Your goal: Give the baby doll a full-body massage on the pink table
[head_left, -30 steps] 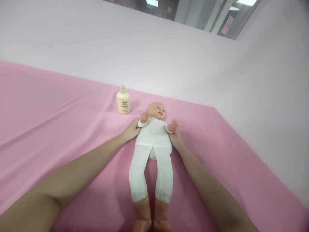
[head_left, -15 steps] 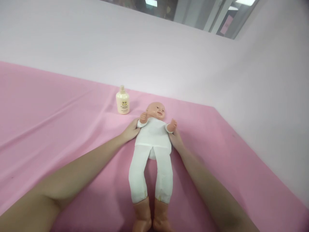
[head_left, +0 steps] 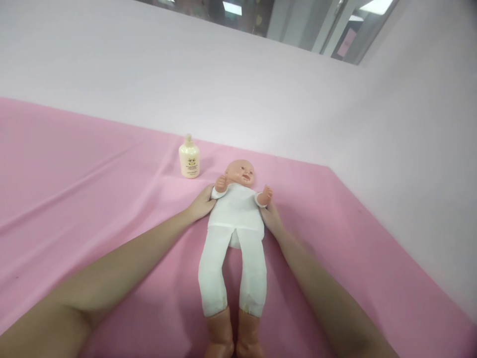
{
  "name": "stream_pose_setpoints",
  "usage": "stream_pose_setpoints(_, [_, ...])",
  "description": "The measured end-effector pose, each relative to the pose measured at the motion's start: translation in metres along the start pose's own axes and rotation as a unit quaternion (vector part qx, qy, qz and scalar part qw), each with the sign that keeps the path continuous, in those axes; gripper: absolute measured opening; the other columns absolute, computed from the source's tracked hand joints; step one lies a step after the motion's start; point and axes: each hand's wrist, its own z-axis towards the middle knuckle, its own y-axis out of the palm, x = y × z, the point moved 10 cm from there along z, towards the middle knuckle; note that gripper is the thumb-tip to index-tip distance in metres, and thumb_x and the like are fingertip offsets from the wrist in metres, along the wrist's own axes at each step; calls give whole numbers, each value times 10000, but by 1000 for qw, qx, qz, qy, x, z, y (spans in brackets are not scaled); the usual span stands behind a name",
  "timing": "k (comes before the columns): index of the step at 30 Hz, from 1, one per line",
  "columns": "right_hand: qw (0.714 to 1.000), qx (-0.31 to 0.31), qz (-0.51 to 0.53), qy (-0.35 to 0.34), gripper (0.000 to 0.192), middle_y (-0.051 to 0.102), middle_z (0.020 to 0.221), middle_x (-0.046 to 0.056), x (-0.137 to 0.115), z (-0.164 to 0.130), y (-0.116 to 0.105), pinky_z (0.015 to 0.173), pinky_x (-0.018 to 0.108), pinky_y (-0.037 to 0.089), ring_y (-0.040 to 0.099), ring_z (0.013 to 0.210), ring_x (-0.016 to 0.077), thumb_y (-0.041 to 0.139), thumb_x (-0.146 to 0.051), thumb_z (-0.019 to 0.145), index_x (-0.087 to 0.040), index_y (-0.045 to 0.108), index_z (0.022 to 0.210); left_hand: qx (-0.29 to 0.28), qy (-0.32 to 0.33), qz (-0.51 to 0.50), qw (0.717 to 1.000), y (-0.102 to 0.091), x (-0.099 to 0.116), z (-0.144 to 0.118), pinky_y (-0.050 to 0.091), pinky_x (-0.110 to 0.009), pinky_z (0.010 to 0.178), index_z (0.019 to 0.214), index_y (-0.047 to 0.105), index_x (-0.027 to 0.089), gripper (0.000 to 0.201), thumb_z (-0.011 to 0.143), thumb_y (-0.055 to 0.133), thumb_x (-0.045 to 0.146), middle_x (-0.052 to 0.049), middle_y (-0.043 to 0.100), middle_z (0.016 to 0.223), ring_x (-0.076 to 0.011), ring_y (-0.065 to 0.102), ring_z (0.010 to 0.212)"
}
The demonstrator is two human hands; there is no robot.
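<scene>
A baby doll in a white top and white leggings lies on its back on a pink cloth, head away from me and bare feet toward me. My left hand grips the doll's side under its arm, at the left of the picture. On the opposite side my right hand holds the doll in the same way, mostly hidden by its raised arm. The fingers of both hands are largely out of sight around the doll's torso.
A cream pump bottle with a dark printed label stands upright beyond my left hand, near the doll's head. White walls border the pink surface at the back and right. A window is set in the back wall.
My view has tilted up very slightly. Both hands keep their hold, and the doll lies in the same spot.
</scene>
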Motion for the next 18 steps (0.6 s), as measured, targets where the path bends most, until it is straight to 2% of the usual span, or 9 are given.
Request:
stream_pose_setpoints(3, [1000, -1, 2, -4, 648, 623, 1518, 128, 4, 1, 0, 1227, 532, 449, 554, 1457, 343, 641, -449, 915, -206, 561, 1509, 3, -3, -5, 1000, 0, -2, 0, 546, -458, 1053, 1303, 632, 151, 425, 884, 612, 221, -116, 723, 1300, -312, 676, 1194])
stream_pose_setpoints(7, [1000, -2, 11, -28, 699, 539, 1611, 106, 7, 4, 0, 1278, 492, 389, 477, 1530, 307, 637, -464, 912, -225, 508, 1556, 3, -6, -3, 1000, 0, -6, 0, 537, -474, 1071, 1308, 626, 151, 431, 884, 624, 227, -123, 717, 1315, -312, 676, 1200])
stream_pose_setpoints(11, [999, -5, 34, -31, 686, 545, 1607, 101, 12, 8, 2, 1276, 472, 390, 495, 1513, 292, 629, -466, 902, -221, 522, 1533, 11, -13, 5, 1000, -2, -9, 0, 522, -488, 1100, 1319, 624, 151, 448, 876, 629, 222, -121, 713, 1333, -316, 669, 1221])
stream_pose_setpoints(13, [998, 0, 47, -33, 637, 587, 1562, 108, 14, 9, 2, 1262, 475, 402, 539, 1470, 292, 636, -458, 885, -221, 574, 1473, 10, -12, 5, 1000, -2, -7, 0, 528, -482, 1093, 1308, 635, 155, 440, 872, 621, 214, -113, 722, 1318, -312, 675, 1208])
stream_pose_setpoints(18, [996, -2, 65, -60, 421, 730, 1297, 85, 12, 11, 4, 1182, 470, 478, 667, 1259, 263, 651, -433, 845, -234, 707, 1211, 8, 11, -14, 1000, 0, 5, 1, 527, -476, 1090, 1250, 686, 164, 391, 868, 608, 201, -100, 749, 1258, -301, 687, 1171])
